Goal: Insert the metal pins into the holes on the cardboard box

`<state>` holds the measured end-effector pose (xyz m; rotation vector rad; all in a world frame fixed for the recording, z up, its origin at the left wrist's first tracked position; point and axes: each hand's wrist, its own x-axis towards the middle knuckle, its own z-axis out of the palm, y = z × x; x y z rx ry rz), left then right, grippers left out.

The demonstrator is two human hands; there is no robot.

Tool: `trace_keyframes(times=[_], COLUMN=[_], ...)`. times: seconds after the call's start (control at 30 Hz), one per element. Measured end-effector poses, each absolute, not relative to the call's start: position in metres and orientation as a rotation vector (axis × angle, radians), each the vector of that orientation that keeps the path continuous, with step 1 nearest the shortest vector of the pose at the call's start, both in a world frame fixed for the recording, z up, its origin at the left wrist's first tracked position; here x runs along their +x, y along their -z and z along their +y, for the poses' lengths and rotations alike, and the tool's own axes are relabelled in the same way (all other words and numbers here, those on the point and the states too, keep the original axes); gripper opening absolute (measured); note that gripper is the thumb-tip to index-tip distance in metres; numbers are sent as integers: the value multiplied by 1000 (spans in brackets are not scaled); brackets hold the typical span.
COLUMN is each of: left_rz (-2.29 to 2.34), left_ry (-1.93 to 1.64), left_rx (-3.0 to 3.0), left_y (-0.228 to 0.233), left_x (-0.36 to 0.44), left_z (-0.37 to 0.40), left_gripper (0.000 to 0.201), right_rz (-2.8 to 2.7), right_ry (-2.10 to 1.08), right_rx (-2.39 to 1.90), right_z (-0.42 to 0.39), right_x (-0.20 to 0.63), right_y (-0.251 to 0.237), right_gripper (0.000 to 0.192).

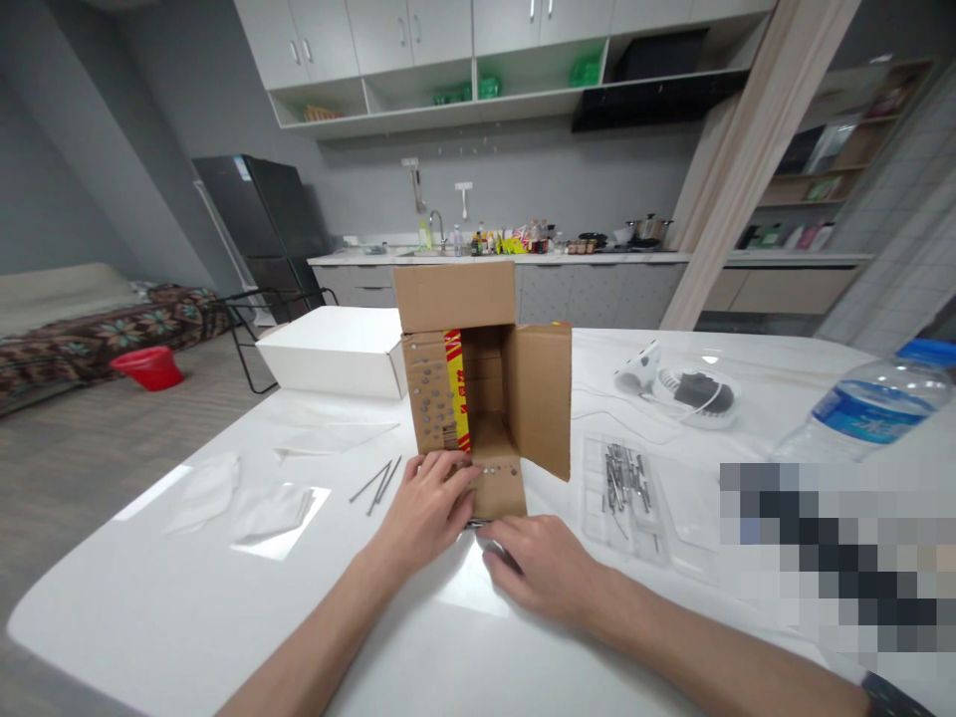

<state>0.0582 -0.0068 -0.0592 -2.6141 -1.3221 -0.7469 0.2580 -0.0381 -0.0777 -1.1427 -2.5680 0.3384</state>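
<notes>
A brown cardboard box (543,398) lies on its side on the white table, its open end and spread flaps facing me. Grey nail heads dot its left flap (429,393), beside a yellow and red strip; a few more show on the lower flap (502,483). My left hand (433,503) is curled over the lower left corner of the box. Close by, my right hand (545,566) has bent fingers at the front edge of the lower flap. Small metal pieces (478,523), perhaps nails, show between the two hands; the fingertips partly hide them.
Several long nails (379,483) lie loose left of the box. A clear compartment tray (625,493) of nails and screws sits to the right. Beyond are a white box (333,349), a cabled white device (694,393), a water bottle (866,408) and plastic bags (273,510).
</notes>
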Motion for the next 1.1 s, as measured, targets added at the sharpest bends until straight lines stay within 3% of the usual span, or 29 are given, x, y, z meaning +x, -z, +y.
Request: trace_keyframes(times=[0.23,1.1], left_rz=[-1259,-1255], left_ry=[597,454], left_rx=[-2757,-2932], left_y=[51,51], left_x=[52,52], left_z=[-8,-10], left_gripper=[9,4], right_rz=[-2564,-2555], right_ry=[-335,-361], right_rx=[-1130,-1133], right_z=[-38,-38], right_x=[259,259], right_y=[79,77], right_gripper=[25,24])
